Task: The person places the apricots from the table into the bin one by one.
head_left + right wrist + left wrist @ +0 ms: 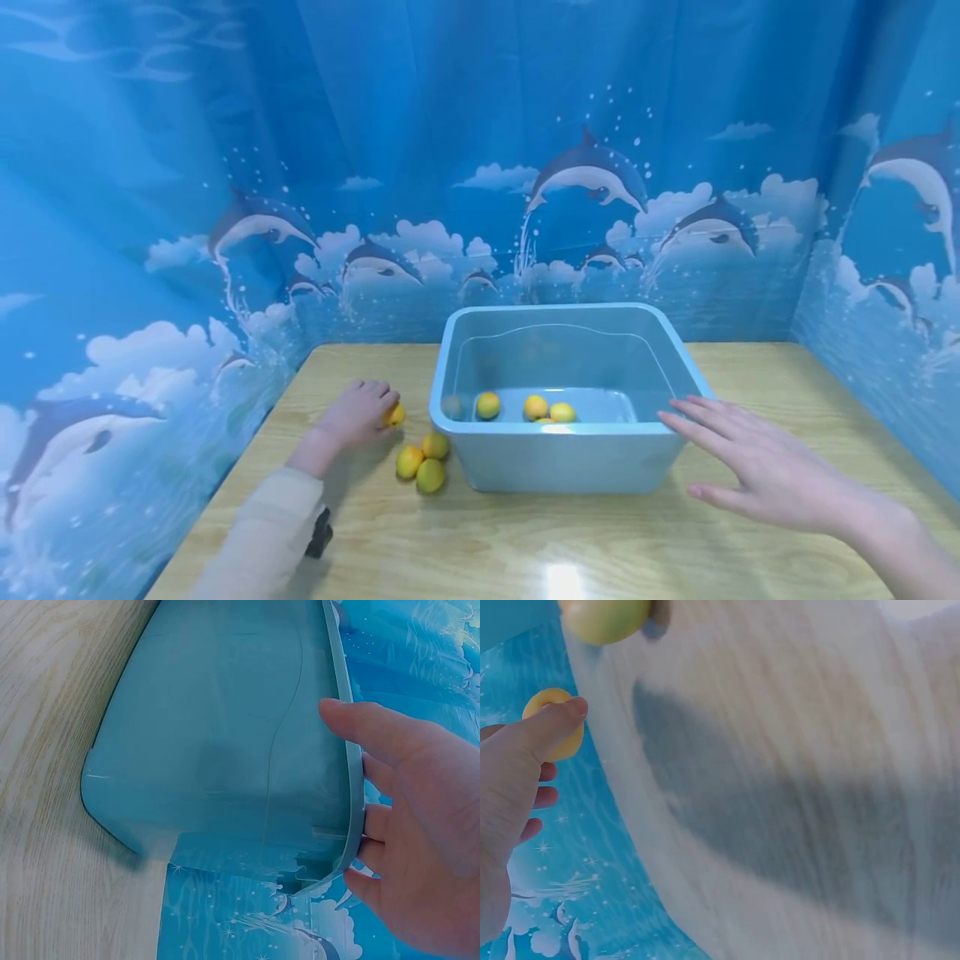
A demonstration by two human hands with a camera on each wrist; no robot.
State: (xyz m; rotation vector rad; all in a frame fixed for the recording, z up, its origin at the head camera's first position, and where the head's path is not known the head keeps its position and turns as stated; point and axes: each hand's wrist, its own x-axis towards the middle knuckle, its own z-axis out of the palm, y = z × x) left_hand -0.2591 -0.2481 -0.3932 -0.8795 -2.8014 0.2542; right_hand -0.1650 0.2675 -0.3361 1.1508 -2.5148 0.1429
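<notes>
My left hand [354, 418] is low over the left part of the table and grips a round yellow-orange fruit [396, 414]. In the left wrist view its thumb lies across that fruit, while the other fingers are partly hidden behind. Three more fruits [431, 476], yellow to greenish, sit clustered between this hand and the light-blue plastic bin [562, 458]. Several yellow fruits [487, 406] lie on the bin's floor. At the bin's front right corner is my right hand [765, 467], fingers extended and spread, fingertips right at the rim, thumb before the outer wall.
The wooden table [480, 542] carries the bin near its back edge. A blue curtain [450, 167] printed with dolphins and clouds hangs behind the table and along both sides. A dark object [319, 533] shows at the left sleeve's cuff.
</notes>
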